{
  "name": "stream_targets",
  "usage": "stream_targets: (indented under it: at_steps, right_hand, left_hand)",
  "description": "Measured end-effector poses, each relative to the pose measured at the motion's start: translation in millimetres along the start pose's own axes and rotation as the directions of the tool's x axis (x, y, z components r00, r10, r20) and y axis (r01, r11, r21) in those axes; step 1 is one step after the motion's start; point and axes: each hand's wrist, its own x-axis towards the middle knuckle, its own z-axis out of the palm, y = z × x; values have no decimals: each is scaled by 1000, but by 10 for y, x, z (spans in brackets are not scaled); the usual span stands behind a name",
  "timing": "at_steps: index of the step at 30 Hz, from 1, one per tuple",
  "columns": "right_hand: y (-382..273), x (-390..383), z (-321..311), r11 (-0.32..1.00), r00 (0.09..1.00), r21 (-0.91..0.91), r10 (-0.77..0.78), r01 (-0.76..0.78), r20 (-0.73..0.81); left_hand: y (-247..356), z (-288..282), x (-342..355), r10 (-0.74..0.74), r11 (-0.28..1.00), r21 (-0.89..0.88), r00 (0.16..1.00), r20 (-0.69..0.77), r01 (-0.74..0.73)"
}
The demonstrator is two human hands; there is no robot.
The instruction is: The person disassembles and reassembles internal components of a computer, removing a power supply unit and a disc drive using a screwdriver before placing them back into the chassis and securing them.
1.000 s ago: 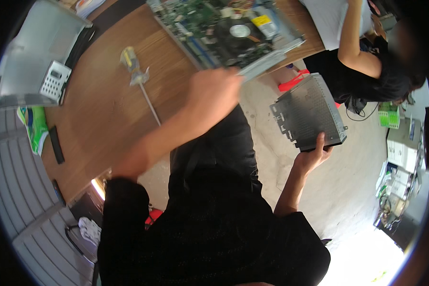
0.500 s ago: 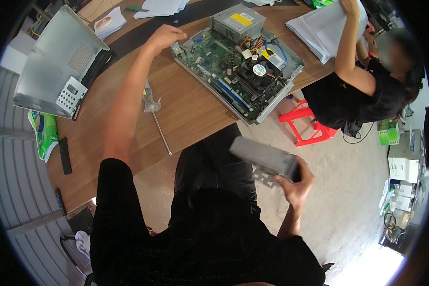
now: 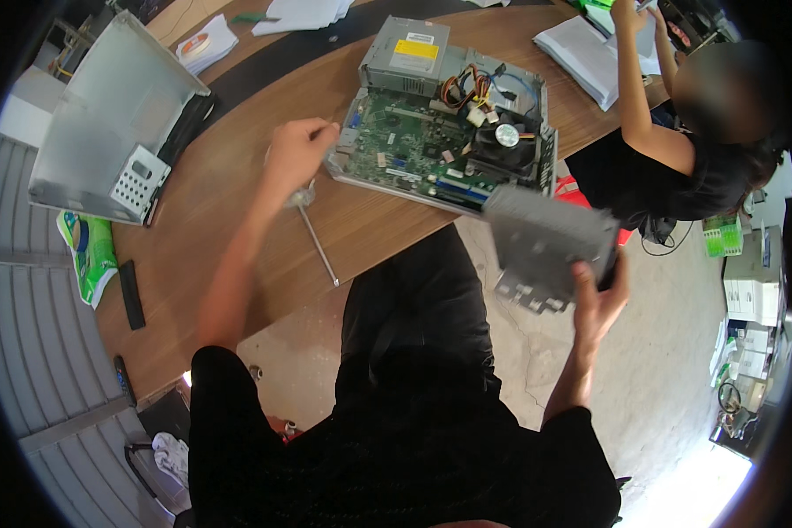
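Open computer case on the surface, just beyond the left hand, long axis running left to right. Left hand closed at its near corner, fingers pinching something too small to tell. Screwdriver just under that hand. Right hand clamped on a grey metal bracket, off the surface's edge, farther from the case.

My brown wooden table holds an open computer, a screwdriver, a metal cover and papers.
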Motion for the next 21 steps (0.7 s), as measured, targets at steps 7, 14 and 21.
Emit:
stream_targets:
  at_steps: [7, 14, 21]
  right_hand:
    - [26, 866, 169, 957, 917, -184, -271, 224, -293]
    - [133, 872, 167, 920, 894, 325, -56, 220, -445]
    - [-63, 672, 558, 605, 940, 792, 217, 83, -264]
  left_hand:
    - [525, 419, -922, 126, 981, -142, 992, -24, -128]
    - [836, 879, -1178, 278, 943, -197, 961, 13, -270]
    - [929, 1018, -1120, 221, 963, -181, 968, 123, -197]
